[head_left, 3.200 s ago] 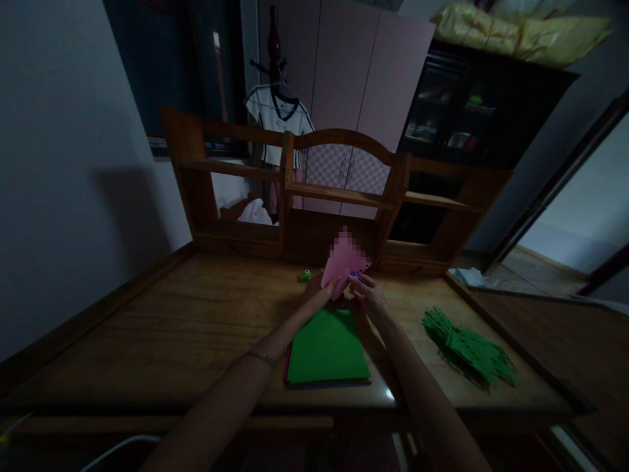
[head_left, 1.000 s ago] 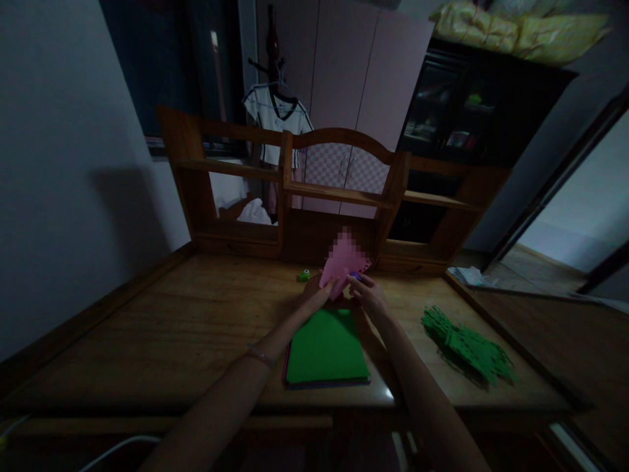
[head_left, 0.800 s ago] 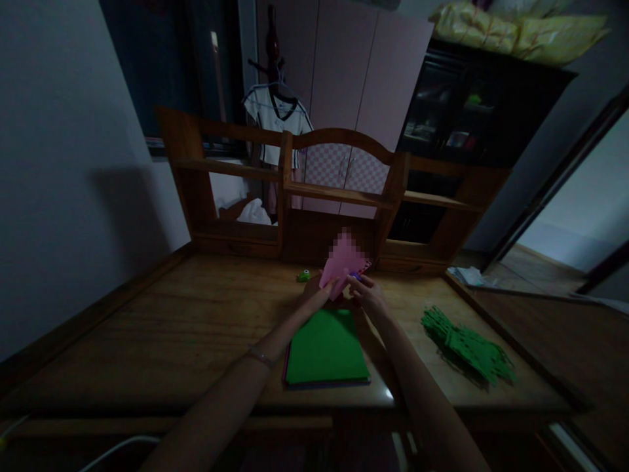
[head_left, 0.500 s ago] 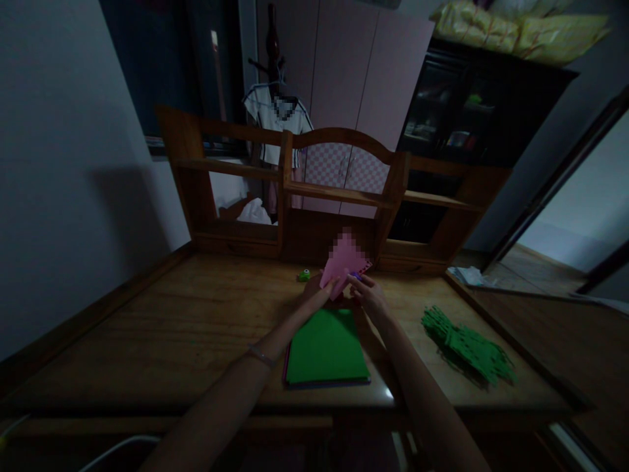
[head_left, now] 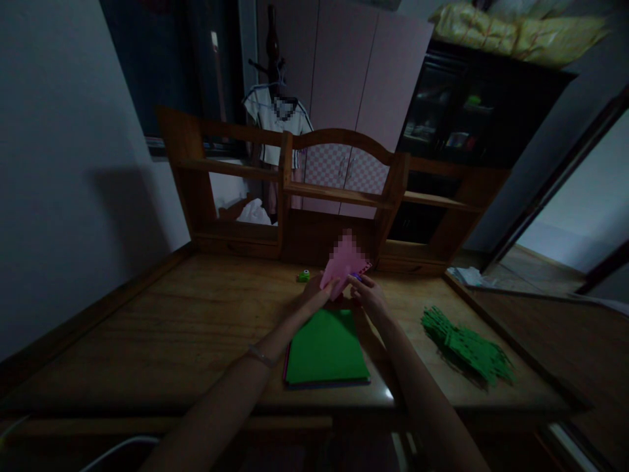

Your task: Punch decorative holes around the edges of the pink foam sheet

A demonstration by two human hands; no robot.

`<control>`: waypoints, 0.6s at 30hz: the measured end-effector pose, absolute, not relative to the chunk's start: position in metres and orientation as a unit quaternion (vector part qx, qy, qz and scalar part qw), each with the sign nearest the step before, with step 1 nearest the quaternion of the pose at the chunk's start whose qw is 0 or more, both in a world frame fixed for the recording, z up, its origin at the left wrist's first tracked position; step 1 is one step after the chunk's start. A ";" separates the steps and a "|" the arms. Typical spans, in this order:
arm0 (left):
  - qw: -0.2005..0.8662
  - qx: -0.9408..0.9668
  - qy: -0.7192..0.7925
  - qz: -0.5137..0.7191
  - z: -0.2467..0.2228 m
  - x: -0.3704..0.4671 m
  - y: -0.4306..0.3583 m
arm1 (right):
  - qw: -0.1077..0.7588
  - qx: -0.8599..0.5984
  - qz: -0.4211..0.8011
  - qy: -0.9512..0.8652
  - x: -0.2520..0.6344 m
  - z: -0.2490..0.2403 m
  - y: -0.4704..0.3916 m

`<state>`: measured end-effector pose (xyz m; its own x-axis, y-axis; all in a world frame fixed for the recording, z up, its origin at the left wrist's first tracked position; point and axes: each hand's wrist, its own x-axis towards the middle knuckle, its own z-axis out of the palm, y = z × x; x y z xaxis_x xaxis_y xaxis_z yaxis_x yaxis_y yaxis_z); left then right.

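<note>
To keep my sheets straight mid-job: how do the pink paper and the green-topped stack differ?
The pink paper is held up at a slant in the left hand; the green-topped stack lies flat on the desk. The pink paper has notches or marks along one edge; the green-topped stack looks plain on top. Both look like coloured paper.

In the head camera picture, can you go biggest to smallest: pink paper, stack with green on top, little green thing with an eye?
Biggest: green-topped stack
Middle: pink paper
Smallest: little green thing
The stack seems nearer the camera, so it may look extra big.
</note>
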<state>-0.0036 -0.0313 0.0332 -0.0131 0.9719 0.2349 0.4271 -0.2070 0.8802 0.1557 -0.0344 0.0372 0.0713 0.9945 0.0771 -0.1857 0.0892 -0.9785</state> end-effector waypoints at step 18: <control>0.280 0.648 0.537 0.461 0.037 -0.004 -0.033 | 0.585 -0.458 0.502 -0.444 0.156 0.042 -0.037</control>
